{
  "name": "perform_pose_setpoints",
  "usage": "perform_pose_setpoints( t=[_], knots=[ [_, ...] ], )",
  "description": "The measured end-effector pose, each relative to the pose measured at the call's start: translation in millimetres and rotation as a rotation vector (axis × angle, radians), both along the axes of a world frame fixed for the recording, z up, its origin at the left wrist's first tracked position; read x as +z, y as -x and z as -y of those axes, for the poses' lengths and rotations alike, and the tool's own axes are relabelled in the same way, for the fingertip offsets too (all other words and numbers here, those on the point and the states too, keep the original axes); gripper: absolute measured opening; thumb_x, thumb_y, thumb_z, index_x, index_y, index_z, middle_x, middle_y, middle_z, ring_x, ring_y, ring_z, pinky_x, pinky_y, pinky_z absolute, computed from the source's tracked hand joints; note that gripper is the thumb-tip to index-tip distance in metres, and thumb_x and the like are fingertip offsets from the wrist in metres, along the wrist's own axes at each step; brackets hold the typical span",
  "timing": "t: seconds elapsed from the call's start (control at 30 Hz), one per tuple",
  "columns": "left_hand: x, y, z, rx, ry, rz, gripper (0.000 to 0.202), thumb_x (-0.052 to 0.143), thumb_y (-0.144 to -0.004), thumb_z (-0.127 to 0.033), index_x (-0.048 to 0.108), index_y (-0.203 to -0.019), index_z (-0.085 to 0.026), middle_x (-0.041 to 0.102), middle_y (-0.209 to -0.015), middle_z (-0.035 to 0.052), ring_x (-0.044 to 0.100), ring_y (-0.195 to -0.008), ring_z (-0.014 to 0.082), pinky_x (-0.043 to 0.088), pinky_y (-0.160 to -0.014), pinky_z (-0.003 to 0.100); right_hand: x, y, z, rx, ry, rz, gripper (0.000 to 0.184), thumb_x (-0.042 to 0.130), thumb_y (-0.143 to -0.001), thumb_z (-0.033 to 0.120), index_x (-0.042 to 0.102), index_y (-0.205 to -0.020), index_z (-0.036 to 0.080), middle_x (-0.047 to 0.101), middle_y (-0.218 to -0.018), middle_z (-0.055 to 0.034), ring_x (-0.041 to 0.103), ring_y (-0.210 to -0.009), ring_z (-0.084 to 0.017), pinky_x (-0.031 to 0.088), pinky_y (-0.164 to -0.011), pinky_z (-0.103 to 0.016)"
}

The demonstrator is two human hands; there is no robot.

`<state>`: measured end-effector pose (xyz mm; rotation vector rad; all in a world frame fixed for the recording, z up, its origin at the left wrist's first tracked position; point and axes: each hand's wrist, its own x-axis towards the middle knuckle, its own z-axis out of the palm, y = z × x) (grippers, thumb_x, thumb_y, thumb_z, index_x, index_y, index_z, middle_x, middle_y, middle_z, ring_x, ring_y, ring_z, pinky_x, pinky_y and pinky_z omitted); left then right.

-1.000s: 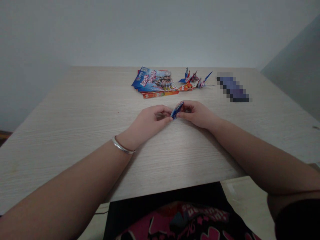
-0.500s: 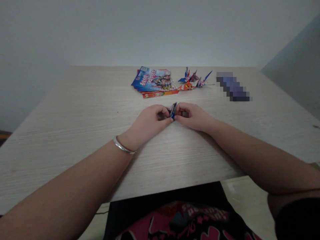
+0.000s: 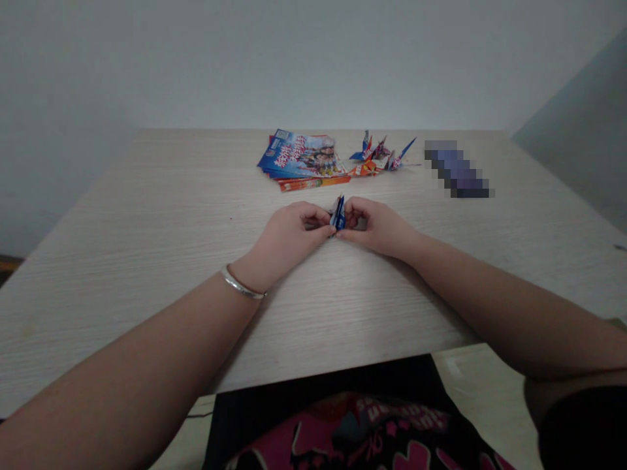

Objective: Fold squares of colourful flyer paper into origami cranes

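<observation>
Between my two hands is a small piece of folded paper (image 3: 339,214), blue and white with a narrow pointed top. My left hand (image 3: 301,225) pinches its left side between thumb and fingers, and a silver bangle circles that wrist. From the other side, my right hand (image 3: 371,223) grips the paper, thumb low and fingers curled behind. Both hands rest low over the table, close together. The fingertips hide part of the folds.
A fanned stack of printed leaflets (image 3: 304,156) lies at the back of the wooden table (image 3: 161,261). Beside it sit several folded paper cranes (image 3: 379,156). Farther right is a dark, pixelated flat object (image 3: 458,171). A wall rises behind the table.
The folded paper has turned a little, its tip now more upright and its blue face showing more. Both hands have shifted slightly and still hold it.
</observation>
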<state>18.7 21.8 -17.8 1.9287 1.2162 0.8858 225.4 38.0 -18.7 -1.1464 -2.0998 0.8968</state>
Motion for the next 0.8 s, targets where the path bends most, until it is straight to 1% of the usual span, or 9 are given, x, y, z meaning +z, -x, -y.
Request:
perform_pose_setpoints(
  t=[0.07, 0.17, 0.2, 0.27, 0.37, 0.47, 0.57, 0.67, 0.8],
  knots=[
    [-2.4, -0.7, -1.2, -0.001, 0.024, 0.087, 0.010, 0.072, -0.080, -0.022, 0.068, -0.089, -0.018, 0.075, -0.089, 0.0033, 0.070, -0.082, 0.0181, 0.057, -0.079, 0.033, -1.0, 0.7, -0.5, -0.020, 0.033, -0.030, 0.023, 0.076, -0.071, 0.030, 0.056, -0.078, 0.022, 0.064, -0.074, 0.0012, 0.054, -0.067, -0.014, 0.043, -0.065, -0.029],
    [-6.2, -2.0, -3.0, 0.018, 0.062, 0.238, 0.030, 0.076, -0.075, -0.017, 0.060, -0.100, -0.019, 0.074, -0.091, 0.0028, 0.073, -0.086, 0.0167, 0.060, -0.084, 0.033, -2.4, 1.3, -1.1, -0.057, 0.087, -0.093, 0.021, 0.077, -0.069, 0.031, 0.058, -0.074, 0.021, 0.064, -0.070, 0.0014, 0.054, -0.064, -0.013, 0.043, -0.064, -0.030],
    [-7.2, -2.3, -3.4, 0.013, 0.072, 0.255, 0.033, 0.077, -0.075, -0.016, 0.059, -0.102, -0.019, 0.075, -0.092, 0.0033, 0.073, -0.087, 0.0164, 0.061, -0.085, 0.033, -2.6, 1.2, -1.3, -0.065, 0.096, -0.102, 0.020, 0.076, -0.069, 0.031, 0.060, -0.073, 0.021, 0.064, -0.069, 0.0013, 0.054, -0.064, -0.014, 0.043, -0.064, -0.030],
    [-8.5, -2.3, -3.7, -0.014, 0.068, 0.238, 0.029, 0.076, -0.078, -0.018, 0.061, -0.103, -0.018, 0.075, -0.098, 0.0054, 0.073, -0.090, 0.0165, 0.061, -0.090, 0.035, -2.7, 0.5, -1.9, -0.070, 0.102, -0.097, 0.017, 0.075, -0.070, 0.031, 0.063, -0.071, 0.020, 0.065, -0.069, 0.0009, 0.055, -0.065, -0.014, 0.045, -0.065, -0.030],
    [-9.0, -1.6, -3.2, -0.035, 0.011, 0.199, 0.023, 0.074, -0.080, -0.020, 0.062, -0.099, -0.019, 0.075, -0.103, 0.0066, 0.072, -0.093, 0.0172, 0.060, -0.093, 0.036, -3.3, -1.4, -3.4, -0.074, 0.079, -0.083, 0.016, 0.076, -0.071, 0.033, 0.066, -0.073, 0.020, 0.068, -0.072, -0.0003, 0.058, -0.067, -0.015, 0.047, -0.068, -0.031],
    [-7.3, -1.4, -1.8, -0.038, -0.033, 0.192, 0.023, 0.072, -0.079, -0.021, 0.059, -0.097, -0.020, 0.072, -0.099, 0.0044, 0.071, -0.091, 0.0167, 0.060, -0.088, 0.034, -4.6, -2.3, -4.1, -0.068, 0.006, -0.119, 0.015, 0.076, -0.072, 0.033, 0.067, -0.072, 0.021, 0.072, -0.082, -0.0031, 0.063, -0.078, -0.019, 0.050, -0.076, -0.035],
    [-4.0, -2.1, 0.5, -0.047, -0.061, 0.146, 0.020, 0.069, -0.081, -0.022, 0.058, -0.096, -0.020, 0.070, -0.095, 0.0036, 0.069, -0.088, 0.0170, 0.058, -0.081, 0.032, -4.9, -0.8, -2.1, -0.036, -0.041, -0.165, 0.016, 0.075, -0.073, 0.032, 0.063, -0.069, 0.022, 0.075, -0.094, -0.0053, 0.067, -0.089, -0.021, 0.052, -0.087, -0.039],
    [-1.9, -2.8, 2.2, -0.041, -0.112, 0.086, 0.018, 0.068, -0.081, -0.021, 0.058, -0.096, -0.020, 0.068, -0.093, 0.0037, 0.067, -0.084, 0.0171, 0.057, -0.075, 0.031, -3.7, 1.6, 1.3, -0.042, -0.016, -0.163, 0.013, 0.072, -0.073, 0.031, 0.062, -0.071, 0.022, 0.078, -0.097, -0.0049, 0.069, -0.090, -0.021, 0.053, -0.089, -0.041],
    [-4.4, -2.4, 1.0, -0.039, -0.133, 0.064, 0.017, 0.067, -0.081, -0.022, 0.057, -0.094, -0.020, 0.067, -0.092, 0.0030, 0.065, -0.083, 0.0170, 0.056, -0.074, 0.031, -2.1, 2.6, 3.9, -0.047, -0.022, -0.124, 0.010, 0.070, -0.074, 0.029, 0.063, -0.073, 0.022, 0.079, -0.097, -0.0048, 0.070, -0.089, -0.021, 0.053, -0.089, -0.041]
  ],
)
